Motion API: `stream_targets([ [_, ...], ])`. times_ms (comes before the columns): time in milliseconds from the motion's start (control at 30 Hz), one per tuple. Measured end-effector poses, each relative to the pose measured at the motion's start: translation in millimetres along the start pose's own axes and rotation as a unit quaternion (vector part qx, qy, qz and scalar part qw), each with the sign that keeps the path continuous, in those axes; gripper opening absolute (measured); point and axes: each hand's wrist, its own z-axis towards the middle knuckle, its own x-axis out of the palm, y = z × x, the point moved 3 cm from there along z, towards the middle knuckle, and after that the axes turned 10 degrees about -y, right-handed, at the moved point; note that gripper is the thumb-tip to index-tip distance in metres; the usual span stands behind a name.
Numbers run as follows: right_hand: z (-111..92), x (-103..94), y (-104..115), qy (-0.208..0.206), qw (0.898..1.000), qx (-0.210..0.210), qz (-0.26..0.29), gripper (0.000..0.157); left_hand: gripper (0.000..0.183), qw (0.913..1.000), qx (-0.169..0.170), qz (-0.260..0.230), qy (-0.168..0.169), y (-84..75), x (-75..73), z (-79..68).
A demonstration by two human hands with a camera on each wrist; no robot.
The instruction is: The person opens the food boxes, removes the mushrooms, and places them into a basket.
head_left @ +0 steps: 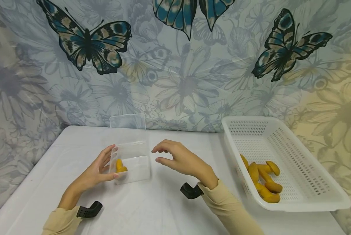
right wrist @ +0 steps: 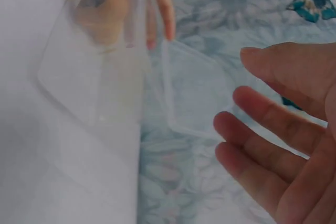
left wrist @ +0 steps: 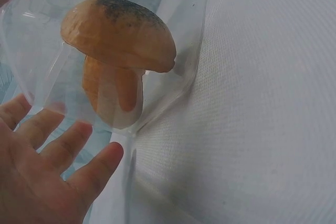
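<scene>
A clear plastic box (head_left: 137, 168) with its lid (head_left: 128, 122) raised at the back stands on the left part of the table. Inside, against its left end, is one yellow-brown mushroom (head_left: 120, 166); the left wrist view shows dark specks on the mushroom's cap (left wrist: 118, 32). My left hand (head_left: 94, 171) holds the box by that end, thumb at the front corner and fingers toward the back. To the right of the box my right hand (head_left: 179, 158) hovers with nothing in it, thumb and fingers apart. In the right wrist view those fingers (right wrist: 262, 150) are loosely extended.
On the right side of the table stands a white perforated basket (head_left: 304, 176), with several yellow mushrooms (head_left: 265, 179) gathered at its left side. A white cloth covers the table (head_left: 175, 209). Behind it hangs a floral backdrop (head_left: 187, 85) with butterflies.
</scene>
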Motion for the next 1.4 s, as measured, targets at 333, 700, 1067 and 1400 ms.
stream_targets([
  [333, 31.8, 37.4, -3.3, 0.007, 0.999, -0.032, -0.005, 0.024, 0.098, 0.9998, -0.015, 0.014, -0.006, 3.6, -0.7, 0.3],
  [700, 53.5, 74.5, -4.9, 0.065, 0.997, -0.028, -0.034, 0.033, 0.099, 0.9999, -0.008, 0.014, -0.004, 5.2, 0.3, 0.7],
  [1067, 75.1, 105.6, 4.8, 0.151, 0.988, -0.032, -0.011, 0.035, 0.098, 1.0000, 0.003, 0.006, 0.005, 4.8, -1.1, 0.6],
  [1400, 83.6, 116.9, 8.2, 0.184, 0.983, -0.020, 0.017, 0.028, 0.098, 0.9999, 0.013, 0.008, 0.004, 5.2, -1.6, 0.8],
])
